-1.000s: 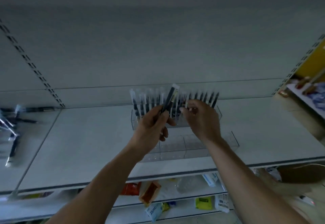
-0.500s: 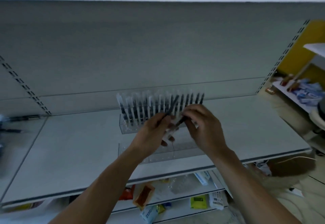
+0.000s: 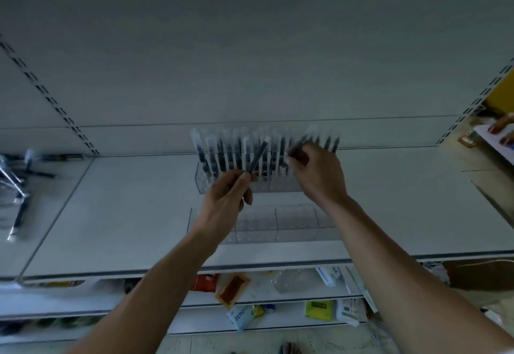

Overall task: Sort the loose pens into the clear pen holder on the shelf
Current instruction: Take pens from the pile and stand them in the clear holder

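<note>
Left hand: the left hand (image 3: 225, 200) pinched a dark pen (image 3: 258, 156) between thumb and fingertips, the other fingers curled beneath. The pen was tilted, its pale end pointing toward one o'clock, in front of the middle of the standing pens.

Right hand: the right hand (image 3: 317, 175), just at three o'clock of the left and apart from it, had its fingers curled round a thin dark pen (image 3: 296, 146). The pen's far end slanted toward one o'clock over the right part of the row.

Holder: the clear pen holder (image 3: 278, 223) sat on the shelf (image 3: 125, 200) at the centre of view, with a low front tier of compartments and a rear tier at twelve o'clock of it.

Sorted pens: a row of pens (image 3: 222, 153) stood upright in the rear tier, dark barrels with pale caps, side by side.

Loose pens: the loose pens (image 3: 16, 181) lay scattered on the shelf at nine o'clock of the holder, well apart from it and blurred.

Below: a lower shelf (image 3: 194, 302) at six o'clock carried small packets, among them an orange packet (image 3: 232, 289) and a green packet (image 3: 318, 309).
</note>
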A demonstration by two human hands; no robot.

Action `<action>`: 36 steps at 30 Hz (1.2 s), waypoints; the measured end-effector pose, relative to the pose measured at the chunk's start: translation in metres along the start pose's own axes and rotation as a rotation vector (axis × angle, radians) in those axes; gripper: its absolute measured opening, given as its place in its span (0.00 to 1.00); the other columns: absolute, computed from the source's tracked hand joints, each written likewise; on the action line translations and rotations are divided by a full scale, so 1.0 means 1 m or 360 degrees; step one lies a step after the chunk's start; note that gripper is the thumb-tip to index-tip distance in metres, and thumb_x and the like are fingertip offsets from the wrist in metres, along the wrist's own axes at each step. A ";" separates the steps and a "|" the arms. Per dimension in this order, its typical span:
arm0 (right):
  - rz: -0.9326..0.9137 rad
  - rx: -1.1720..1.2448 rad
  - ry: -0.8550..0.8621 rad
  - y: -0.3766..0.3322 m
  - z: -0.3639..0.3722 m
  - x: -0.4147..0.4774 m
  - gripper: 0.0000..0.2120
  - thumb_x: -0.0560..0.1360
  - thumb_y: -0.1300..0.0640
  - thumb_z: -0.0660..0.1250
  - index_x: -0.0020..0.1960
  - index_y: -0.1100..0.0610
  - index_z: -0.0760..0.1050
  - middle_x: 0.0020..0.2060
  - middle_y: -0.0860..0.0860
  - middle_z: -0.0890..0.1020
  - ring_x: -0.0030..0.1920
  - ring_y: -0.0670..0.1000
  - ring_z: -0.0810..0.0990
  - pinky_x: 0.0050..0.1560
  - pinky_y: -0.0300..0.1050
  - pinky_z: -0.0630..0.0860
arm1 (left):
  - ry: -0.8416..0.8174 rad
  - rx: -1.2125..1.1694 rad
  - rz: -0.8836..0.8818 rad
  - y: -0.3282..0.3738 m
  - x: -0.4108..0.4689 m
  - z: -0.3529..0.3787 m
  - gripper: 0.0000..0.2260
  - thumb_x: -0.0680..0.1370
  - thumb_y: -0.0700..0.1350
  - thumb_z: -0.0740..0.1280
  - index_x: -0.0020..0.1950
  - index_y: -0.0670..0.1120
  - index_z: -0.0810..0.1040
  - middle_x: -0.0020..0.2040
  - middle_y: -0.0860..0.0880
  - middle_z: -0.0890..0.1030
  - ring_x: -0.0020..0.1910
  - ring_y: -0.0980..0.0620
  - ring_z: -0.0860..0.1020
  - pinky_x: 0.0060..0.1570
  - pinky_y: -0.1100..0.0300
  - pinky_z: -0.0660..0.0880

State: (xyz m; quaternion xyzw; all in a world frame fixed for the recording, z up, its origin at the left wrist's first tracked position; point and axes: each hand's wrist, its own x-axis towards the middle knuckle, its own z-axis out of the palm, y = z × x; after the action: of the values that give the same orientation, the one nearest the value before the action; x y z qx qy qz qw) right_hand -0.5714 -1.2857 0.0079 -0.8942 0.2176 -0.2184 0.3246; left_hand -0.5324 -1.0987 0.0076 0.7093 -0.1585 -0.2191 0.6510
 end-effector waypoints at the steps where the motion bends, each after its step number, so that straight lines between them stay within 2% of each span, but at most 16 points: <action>1: -0.0008 -0.0090 -0.0057 0.000 0.002 0.001 0.06 0.77 0.53 0.67 0.50 0.55 0.80 0.41 0.46 0.80 0.40 0.45 0.77 0.34 0.34 0.68 | -0.0003 0.0013 0.0007 0.000 -0.001 -0.001 0.10 0.83 0.45 0.58 0.51 0.43 0.78 0.34 0.48 0.75 0.27 0.59 0.66 0.27 0.69 0.63; 5: 0.0014 -0.0354 -0.0204 -0.001 0.012 0.006 0.08 0.78 0.54 0.65 0.42 0.56 0.76 0.33 0.48 0.75 0.36 0.50 0.76 0.32 0.40 0.65 | -0.0006 0.0028 0.0031 0.000 -0.002 -0.002 0.10 0.82 0.45 0.58 0.52 0.43 0.78 0.35 0.48 0.75 0.27 0.59 0.66 0.27 0.69 0.63; 7: 0.0029 -0.0354 -0.0223 -0.004 0.015 0.009 0.11 0.78 0.53 0.65 0.38 0.55 0.73 0.30 0.48 0.74 0.33 0.51 0.75 0.33 0.41 0.66 | -0.0024 0.0044 0.0042 0.000 -0.002 -0.002 0.10 0.82 0.46 0.58 0.52 0.44 0.78 0.35 0.48 0.76 0.26 0.59 0.65 0.26 0.69 0.63; 11: 0.0060 -0.0296 -0.0247 -0.010 0.011 0.008 0.10 0.77 0.48 0.64 0.43 0.53 0.78 0.34 0.48 0.79 0.35 0.49 0.77 0.36 0.41 0.70 | -0.0050 0.0059 0.0058 0.001 -0.002 -0.003 0.10 0.82 0.46 0.59 0.52 0.44 0.78 0.35 0.49 0.77 0.25 0.58 0.65 0.25 0.68 0.62; 15: 0.0062 -0.0272 -0.0091 -0.007 0.009 0.003 0.10 0.77 0.49 0.65 0.44 0.55 0.77 0.35 0.48 0.81 0.36 0.49 0.79 0.35 0.43 0.74 | -0.0081 0.0073 0.0063 0.001 -0.002 0.000 0.10 0.82 0.46 0.59 0.53 0.45 0.78 0.36 0.49 0.78 0.25 0.58 0.65 0.25 0.68 0.62; 19: 0.0112 -0.0299 -0.0069 -0.008 0.008 0.004 0.12 0.77 0.48 0.66 0.44 0.57 0.77 0.34 0.48 0.78 0.35 0.50 0.76 0.33 0.41 0.65 | -0.0137 0.0061 0.0041 0.003 -0.001 0.005 0.09 0.82 0.46 0.58 0.53 0.46 0.78 0.36 0.51 0.79 0.26 0.57 0.64 0.26 0.66 0.62; 24: 0.0084 -0.0434 -0.0084 -0.014 0.003 0.010 0.12 0.78 0.48 0.65 0.42 0.56 0.76 0.32 0.48 0.75 0.34 0.49 0.73 0.30 0.39 0.60 | -0.0171 0.0072 0.0072 0.005 0.002 0.009 0.09 0.83 0.45 0.58 0.54 0.46 0.77 0.37 0.50 0.79 0.26 0.57 0.64 0.26 0.65 0.61; 30: 0.0037 -0.0516 -0.0194 -0.014 0.012 0.009 0.08 0.78 0.52 0.65 0.42 0.55 0.76 0.33 0.48 0.75 0.35 0.50 0.74 0.37 0.40 0.65 | -0.0170 0.0051 0.0076 0.005 0.004 0.009 0.09 0.83 0.44 0.58 0.54 0.46 0.77 0.36 0.51 0.80 0.26 0.56 0.64 0.26 0.66 0.61; 33: 0.0065 -0.0476 -0.0207 -0.010 0.014 0.007 0.11 0.77 0.52 0.65 0.38 0.53 0.71 0.30 0.47 0.72 0.34 0.50 0.73 0.36 0.41 0.64 | -0.0158 0.0072 0.0070 0.005 0.003 0.009 0.09 0.83 0.45 0.58 0.53 0.46 0.77 0.36 0.52 0.80 0.26 0.56 0.64 0.25 0.65 0.61; 36: 0.0134 -0.0370 -0.0241 -0.009 0.010 0.005 0.12 0.76 0.51 0.67 0.37 0.56 0.73 0.31 0.50 0.76 0.35 0.52 0.76 0.33 0.41 0.66 | -0.0155 0.0108 0.0079 0.005 0.005 0.010 0.09 0.83 0.45 0.58 0.52 0.47 0.78 0.36 0.53 0.80 0.27 0.56 0.65 0.27 0.64 0.62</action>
State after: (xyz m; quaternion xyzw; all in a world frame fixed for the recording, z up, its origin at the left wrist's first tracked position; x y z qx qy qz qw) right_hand -0.5595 -1.2772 0.0083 -0.9298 0.2537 -0.1098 0.2432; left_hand -0.5328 -1.1106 0.0117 0.7153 -0.2149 -0.2318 0.6232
